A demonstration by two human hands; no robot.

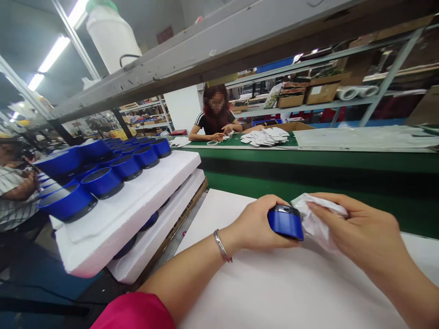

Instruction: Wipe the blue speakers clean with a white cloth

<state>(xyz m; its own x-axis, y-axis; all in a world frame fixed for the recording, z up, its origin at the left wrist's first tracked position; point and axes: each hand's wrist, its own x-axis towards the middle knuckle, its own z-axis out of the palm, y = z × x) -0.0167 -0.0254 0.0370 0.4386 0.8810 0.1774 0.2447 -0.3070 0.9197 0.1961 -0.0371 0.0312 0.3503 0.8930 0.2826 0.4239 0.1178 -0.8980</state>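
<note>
My left hand (255,224) is wrapped round a blue round housing with a black rim (285,222), held tilted above the white work surface (274,288). In my right hand (360,233) is a crumpled white cloth (318,221), pinched between thumb and fingers. The cloth's edge meets or nearly meets the black rim; exact contact cannot be made out. The far side of the housing is hidden by my left palm and fingers.
At left, white foam trays (133,201) carry several similar blue housings (103,182). A green conveyor belt (308,173) runs beyond the white surface, with a pile of white pieces (265,136). A person (215,114) sits across it. A grey shelf beam (192,50) hangs overhead.
</note>
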